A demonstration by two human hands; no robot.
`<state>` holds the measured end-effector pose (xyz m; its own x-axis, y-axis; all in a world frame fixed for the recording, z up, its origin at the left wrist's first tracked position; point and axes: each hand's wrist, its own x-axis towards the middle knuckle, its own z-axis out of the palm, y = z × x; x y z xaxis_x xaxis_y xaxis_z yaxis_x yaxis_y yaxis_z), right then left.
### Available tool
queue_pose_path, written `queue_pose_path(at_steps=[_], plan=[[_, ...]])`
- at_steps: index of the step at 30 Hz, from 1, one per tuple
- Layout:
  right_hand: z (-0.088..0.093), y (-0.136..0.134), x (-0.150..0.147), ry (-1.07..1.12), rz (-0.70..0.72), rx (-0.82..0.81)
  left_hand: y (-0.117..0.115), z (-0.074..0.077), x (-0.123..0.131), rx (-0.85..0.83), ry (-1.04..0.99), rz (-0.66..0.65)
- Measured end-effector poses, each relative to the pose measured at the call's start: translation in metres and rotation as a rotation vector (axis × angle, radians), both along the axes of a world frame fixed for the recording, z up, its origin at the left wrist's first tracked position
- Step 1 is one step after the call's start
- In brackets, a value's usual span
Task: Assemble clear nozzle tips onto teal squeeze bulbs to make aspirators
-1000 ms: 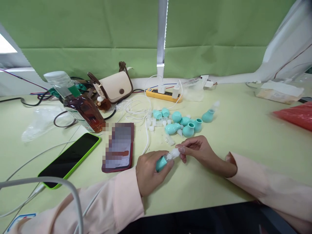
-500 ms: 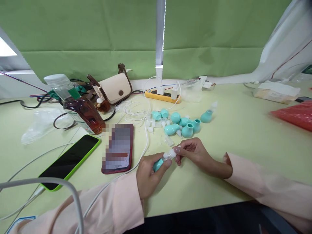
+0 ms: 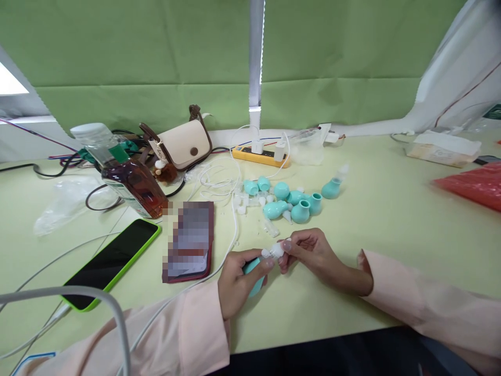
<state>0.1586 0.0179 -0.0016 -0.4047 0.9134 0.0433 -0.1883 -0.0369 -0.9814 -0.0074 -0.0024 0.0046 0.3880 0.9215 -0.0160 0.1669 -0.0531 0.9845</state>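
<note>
My left hand (image 3: pixel 235 287) is closed around a teal squeeze bulb (image 3: pixel 256 284), its round body showing below the thumb. A clear plastic nozzle with white parts (image 3: pixel 275 250) lies at the bulb's upper end, between my two hands. The thumb and fingers of my right hand (image 3: pixel 315 256) pinch the nozzle's white far end. Just beyond my hands are several loose teal bulbs (image 3: pixel 300 211), some with their open necks up. Small clear and white plastic pieces (image 3: pixel 241 204) lie beside them, and one clear nozzle (image 3: pixel 270 227) lies nearer me.
To the left are a green-cased phone (image 3: pixel 113 263), a red-cased phone (image 3: pixel 188 243) and a tilted bottle of brown liquid (image 3: pixel 133 183). A handbag (image 3: pixel 188 143) and yellow power strip (image 3: pixel 260 156) stand at the back, with white cables. A red plastic bag (image 3: pixel 475 184) lies right.
More of the teal bulb's body shows below my left thumb now. Both hands keep their grip on the bulb and nozzle, with only a slight shift.
</note>
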Motion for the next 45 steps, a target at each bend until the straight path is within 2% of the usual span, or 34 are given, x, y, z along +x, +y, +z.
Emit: queue_pose_path(at_steps=[7,10,12,14,18,21,24,29,34,38,45], plan=[[0.005,-0.001,-0.001,-0.032,-0.054,0.035,-0.002,0.001,0.001,0.04,-0.012,0.007],[0.011,-0.002,0.003,-0.124,-0.097,0.152,-0.002,0.0,0.001,0.069,0.027,0.01],[0.015,-0.001,0.007,-0.189,-0.158,0.311,-0.001,-0.002,0.001,0.068,0.032,0.036],[0.021,0.003,0.013,-0.202,-0.26,0.532,-0.001,-0.003,0.0,0.082,0.015,0.067],[0.035,0.019,0.032,-0.2,-0.571,0.931,0.001,-0.005,0.0,0.145,-0.032,0.048],[0.045,0.034,0.052,-0.322,-0.778,1.092,0.001,-0.006,0.001,0.143,-0.039,0.056],[0.051,0.052,0.075,-0.495,-0.936,1.177,0.002,-0.006,0.001,0.151,-0.013,0.078],[0.046,0.078,0.109,-0.769,-1.013,1.257,0.003,-0.007,0.0,0.19,0.022,0.093],[0.038,0.089,0.123,-0.998,-0.984,1.188,0.004,-0.008,0.001,0.205,0.025,0.085],[0.032,0.088,0.125,-1.051,-0.945,1.152,0.004,-0.007,0.001,0.214,0.035,0.075],[0.014,0.076,0.132,-1.029,-1.003,1.069,0.002,-0.006,0.0,0.21,0.105,0.086]])
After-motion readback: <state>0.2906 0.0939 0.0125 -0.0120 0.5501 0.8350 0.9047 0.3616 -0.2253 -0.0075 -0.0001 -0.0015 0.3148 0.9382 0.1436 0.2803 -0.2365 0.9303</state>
